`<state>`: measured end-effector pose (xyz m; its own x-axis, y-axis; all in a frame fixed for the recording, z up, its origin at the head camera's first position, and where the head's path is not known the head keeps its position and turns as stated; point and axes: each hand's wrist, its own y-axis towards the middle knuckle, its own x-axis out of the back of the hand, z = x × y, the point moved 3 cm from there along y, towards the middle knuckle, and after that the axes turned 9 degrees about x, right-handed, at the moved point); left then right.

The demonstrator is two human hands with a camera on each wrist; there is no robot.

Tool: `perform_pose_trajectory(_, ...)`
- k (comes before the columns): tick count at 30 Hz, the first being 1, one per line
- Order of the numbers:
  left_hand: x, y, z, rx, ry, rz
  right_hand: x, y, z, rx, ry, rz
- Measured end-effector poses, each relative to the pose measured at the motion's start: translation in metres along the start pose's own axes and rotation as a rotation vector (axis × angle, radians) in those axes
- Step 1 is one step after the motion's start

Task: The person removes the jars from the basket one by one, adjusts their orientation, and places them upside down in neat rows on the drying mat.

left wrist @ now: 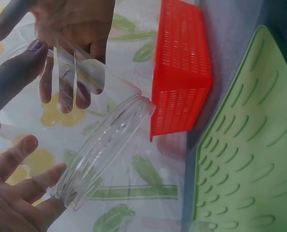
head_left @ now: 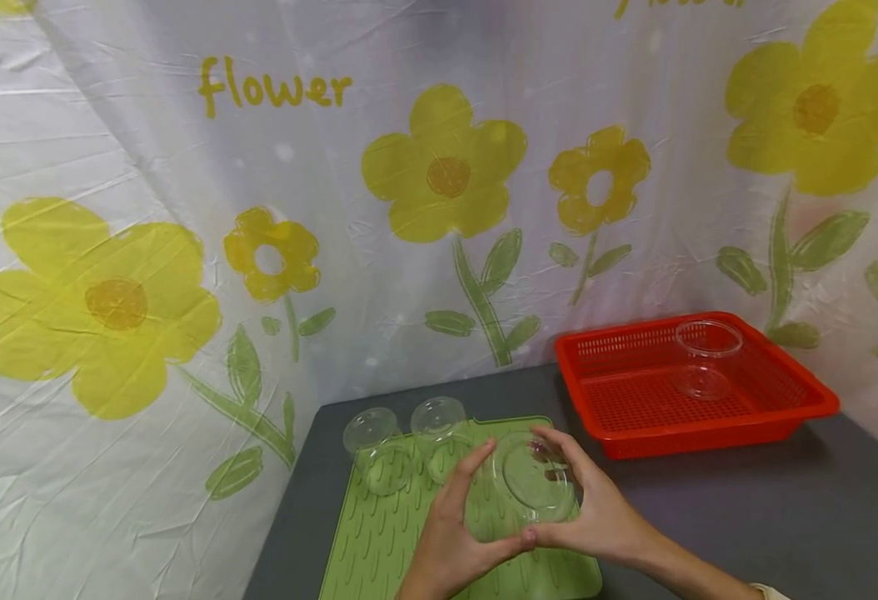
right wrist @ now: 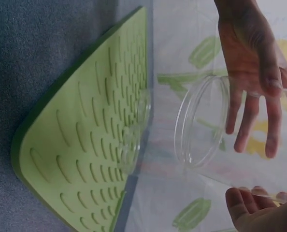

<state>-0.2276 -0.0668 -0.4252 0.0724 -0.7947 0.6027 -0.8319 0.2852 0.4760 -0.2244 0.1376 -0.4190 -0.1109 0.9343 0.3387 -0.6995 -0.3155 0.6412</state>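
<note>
Both hands hold a clear jar point(head_left: 535, 475) over the green ridged mat point(head_left: 379, 550), its ringed mouth point(right wrist: 187, 125) tilted down toward the mat. My left hand point(head_left: 450, 529) curves its fingers and thumb round the left side. On the other side, my right hand point(head_left: 596, 508) grips it, fingers showing through the clear wall. The two thumbs come close together at the near side in the head view. At the mat's back left stand two similar clear jars, one on the left point(head_left: 371, 433) and one beside it point(head_left: 439, 417).
A red plastic basket point(head_left: 716, 429) with perforated walls sits at the back right, and another clear jar point(head_left: 709, 350) stands inside it. The dark grey table point(head_left: 709, 508) ends against a white curtain point(head_left: 319, 183) printed with yellow flowers.
</note>
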Motion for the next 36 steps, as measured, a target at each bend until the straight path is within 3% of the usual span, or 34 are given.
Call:
perform_pose_trajectory(7, -0.002, -0.003, 0.006, 0.019, -0.137, -0.023, -0.001, 0.001, -0.001, -0.014, 0.015, 0.013)
perform_pose_trajectory(13, -0.004, -0.004, 0.009, 0.100, -0.260, -0.009, -0.005, 0.006, -0.001, 0.044, 0.020, -0.014)
perform_pose_trajectory(18, -0.005, -0.004, 0.015, 0.023, -0.294, -0.024, -0.007, 0.009, -0.002, 0.032, 0.002, -0.032)
perform_pose_trajectory(20, -0.005, -0.004, 0.017, 0.030, -0.304, -0.020, -0.008, 0.010, -0.003, 0.024, -0.015, -0.040)
perform_pose_trajectory(29, 0.000, -0.008, 0.032, 0.169, -0.310, 0.004, -0.004, 0.023, -0.019, -0.060, -0.066, -0.089)
perform_pose_trajectory(36, 0.004, -0.017, 0.051, 0.345, -0.320, 0.038, -0.004, 0.033, -0.045, -0.162, -0.093, -0.129)
